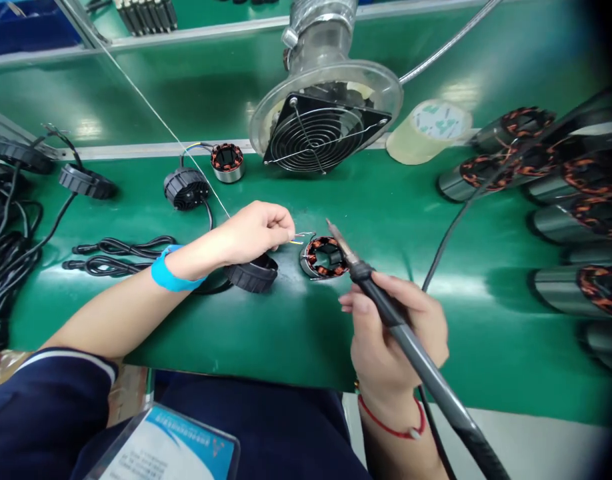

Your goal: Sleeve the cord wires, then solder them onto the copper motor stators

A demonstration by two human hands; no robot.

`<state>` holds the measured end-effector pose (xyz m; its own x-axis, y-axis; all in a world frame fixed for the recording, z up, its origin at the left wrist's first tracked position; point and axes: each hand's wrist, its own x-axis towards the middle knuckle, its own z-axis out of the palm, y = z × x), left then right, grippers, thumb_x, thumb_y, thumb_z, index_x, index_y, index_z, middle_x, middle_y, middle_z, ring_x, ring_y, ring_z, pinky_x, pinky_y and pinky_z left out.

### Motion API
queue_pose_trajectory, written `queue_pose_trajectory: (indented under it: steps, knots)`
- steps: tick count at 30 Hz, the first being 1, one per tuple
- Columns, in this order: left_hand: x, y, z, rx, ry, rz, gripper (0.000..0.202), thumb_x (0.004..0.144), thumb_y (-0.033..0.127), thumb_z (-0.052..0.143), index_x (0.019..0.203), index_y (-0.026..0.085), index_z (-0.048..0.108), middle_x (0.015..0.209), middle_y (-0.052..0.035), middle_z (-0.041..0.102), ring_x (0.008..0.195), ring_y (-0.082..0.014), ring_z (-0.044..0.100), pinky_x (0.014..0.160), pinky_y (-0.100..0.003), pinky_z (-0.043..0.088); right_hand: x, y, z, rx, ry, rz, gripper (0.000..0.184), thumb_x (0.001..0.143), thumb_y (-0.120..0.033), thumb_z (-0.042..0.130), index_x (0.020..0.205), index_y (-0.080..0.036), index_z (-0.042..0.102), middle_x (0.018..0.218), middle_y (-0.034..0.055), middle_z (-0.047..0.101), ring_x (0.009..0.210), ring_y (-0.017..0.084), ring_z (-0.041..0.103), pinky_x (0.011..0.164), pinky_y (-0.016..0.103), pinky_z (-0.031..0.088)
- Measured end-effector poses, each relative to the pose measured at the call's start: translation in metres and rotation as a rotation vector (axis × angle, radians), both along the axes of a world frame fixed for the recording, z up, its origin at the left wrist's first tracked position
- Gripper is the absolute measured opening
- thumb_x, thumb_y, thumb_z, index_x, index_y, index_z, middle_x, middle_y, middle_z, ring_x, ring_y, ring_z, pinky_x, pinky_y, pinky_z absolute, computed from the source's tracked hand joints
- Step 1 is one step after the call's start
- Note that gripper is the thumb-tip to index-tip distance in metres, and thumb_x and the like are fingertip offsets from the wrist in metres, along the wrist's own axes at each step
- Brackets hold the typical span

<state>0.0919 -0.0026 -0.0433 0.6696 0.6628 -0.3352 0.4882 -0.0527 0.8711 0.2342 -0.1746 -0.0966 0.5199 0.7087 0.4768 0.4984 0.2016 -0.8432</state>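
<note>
My left hand (263,230) pinches thin coloured wires (297,241), whose bare ends point right toward a copper-wound motor stator (311,267). Below that hand, a round black ribbed cap (253,275) sits on the bench with a black cable behind it. My right hand (399,327) is wrapped around the dark handle of a soldering iron (381,297). The iron's tip is above the stator's upper right side, apart from the wire ends. Part of the stator's right rim is hidden by the iron.
A fume extractor fan (316,137) hangs over the back of the green bench (306,333). Beside it stands a tape roll (426,133). More stators (576,287) crowd the right side. Another stator (228,162) joins a black cap (186,188) at back. Coiled cables (121,257) lie left.
</note>
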Motion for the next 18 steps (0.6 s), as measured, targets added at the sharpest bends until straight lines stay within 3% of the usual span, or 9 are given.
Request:
queue_pose_trajectory:
  steps: [4,12,18]
  knots:
    - [0.0021,-0.0005,-0.0005,-0.009,0.004,-0.007,0.011,0.081,0.013,0.056,0.070,0.013,0.058,0.058,0.0037,0.051,0.055,-0.0062,0.044,0.056,-0.021,0.035,0.0002,0.0013,-0.0031,0.122,-0.014,-0.012,0.026,0.079,-0.016,0.070,0.104,-0.019,0.064,0.075,-0.0016,0.064,0.055,0.013,0.066,0.050,0.027,0.052]
    - [0.0047,-0.0034,0.0072,-0.022,0.028,0.015,0.015,0.082,0.009,0.056,0.067,0.013,0.056,0.058,0.0033,0.050,0.054,-0.0058,0.042,0.055,-0.021,0.035,-0.0008,0.0043,-0.0003,0.082,0.009,-0.018,0.024,0.079,-0.016,0.068,0.102,-0.019,0.063,0.075,-0.0022,0.065,0.053,0.014,0.067,0.048,0.027,0.053]
    - [0.0059,-0.0030,0.0051,-0.001,0.026,0.009,0.014,0.081,0.009,0.056,0.067,0.013,0.057,0.058,0.0033,0.050,0.053,-0.0057,0.042,0.054,-0.021,0.035,-0.0029,0.0051,0.0013,0.078,0.010,0.002,0.024,0.079,-0.016,0.069,0.102,-0.019,0.063,0.077,-0.0015,0.067,0.053,0.014,0.068,0.048,0.027,0.055]
